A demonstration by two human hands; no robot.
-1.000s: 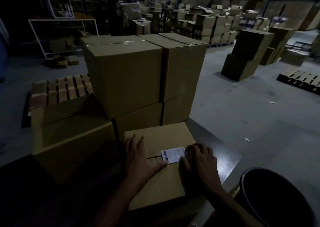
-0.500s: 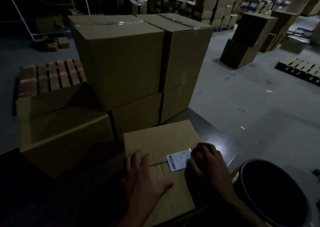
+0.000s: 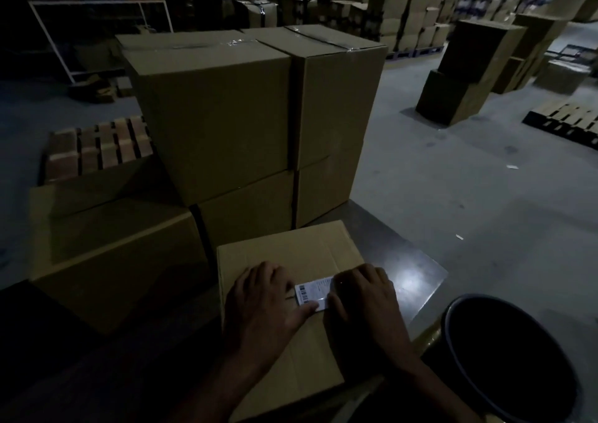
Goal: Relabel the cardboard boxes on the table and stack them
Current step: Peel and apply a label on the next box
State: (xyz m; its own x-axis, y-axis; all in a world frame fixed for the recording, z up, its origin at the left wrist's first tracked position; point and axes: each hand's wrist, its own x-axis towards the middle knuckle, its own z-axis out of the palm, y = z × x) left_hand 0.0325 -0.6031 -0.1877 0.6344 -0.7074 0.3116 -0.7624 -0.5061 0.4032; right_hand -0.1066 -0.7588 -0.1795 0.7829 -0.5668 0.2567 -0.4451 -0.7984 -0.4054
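Pressing one white label (image 3: 313,294) flat, the left hand (image 3: 265,306) and right hand (image 3: 365,299) lie open on one box (image 3: 291,254); five more boxes (image 3: 213,115) stand beyond them.

Very dim; near left falls to black shadow. A glare spot shines on the counter (image 3: 408,277). Edges bend, wide-angle.
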